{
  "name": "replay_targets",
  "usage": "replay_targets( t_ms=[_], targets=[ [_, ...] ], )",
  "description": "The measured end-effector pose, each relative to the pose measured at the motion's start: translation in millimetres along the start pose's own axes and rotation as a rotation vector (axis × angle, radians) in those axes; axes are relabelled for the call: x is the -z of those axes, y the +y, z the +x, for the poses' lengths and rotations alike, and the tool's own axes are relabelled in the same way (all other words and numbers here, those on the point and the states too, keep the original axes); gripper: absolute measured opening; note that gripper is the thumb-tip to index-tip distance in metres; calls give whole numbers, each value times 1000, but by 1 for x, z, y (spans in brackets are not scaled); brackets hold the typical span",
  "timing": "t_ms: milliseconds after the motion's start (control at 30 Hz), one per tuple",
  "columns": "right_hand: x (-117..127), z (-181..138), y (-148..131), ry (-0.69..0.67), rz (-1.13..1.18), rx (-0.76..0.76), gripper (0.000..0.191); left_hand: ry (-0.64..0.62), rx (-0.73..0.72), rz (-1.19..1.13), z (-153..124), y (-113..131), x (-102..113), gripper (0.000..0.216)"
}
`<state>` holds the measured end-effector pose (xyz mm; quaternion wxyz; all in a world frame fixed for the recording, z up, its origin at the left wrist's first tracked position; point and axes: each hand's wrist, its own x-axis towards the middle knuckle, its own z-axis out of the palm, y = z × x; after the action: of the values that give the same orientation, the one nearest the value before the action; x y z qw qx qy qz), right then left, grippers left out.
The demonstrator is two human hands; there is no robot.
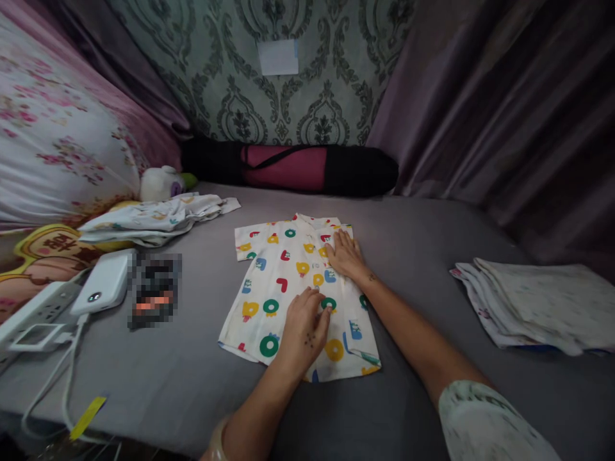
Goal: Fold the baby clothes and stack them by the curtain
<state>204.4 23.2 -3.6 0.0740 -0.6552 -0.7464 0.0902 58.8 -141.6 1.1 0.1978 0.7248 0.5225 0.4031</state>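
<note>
Stretching away lengthwise: shirt (293, 272) (collar (313, 224) farthest)

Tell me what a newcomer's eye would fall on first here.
First, the brightly printed white shirt, spread mid-view on the grey surface, with the left hand over its lower front and the right hand near a shoulder. Next, the long black-and-maroon roll at the far edge, below the patterned wall.

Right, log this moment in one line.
left hand: over shirt front | right hand: flat on shirt | shirt: laid out on grey sheet
</note>
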Motion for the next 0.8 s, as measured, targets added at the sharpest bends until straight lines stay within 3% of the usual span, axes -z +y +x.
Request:
replay_targets(
  t_ms=[200, 367, 800],
  targets=[
    [3, -7, 3, 32, 22, 32, 64, 42, -33, 8, 1, -2, 4, 15],
    [3, -42, 3, 49, 10, 126, 68, 79, -20, -2, 0, -3, 4, 15],
    [4, -85, -4, 53, 37, 149, 67, 2, 67, -23, 3, 4, 13, 15]
  ],
)
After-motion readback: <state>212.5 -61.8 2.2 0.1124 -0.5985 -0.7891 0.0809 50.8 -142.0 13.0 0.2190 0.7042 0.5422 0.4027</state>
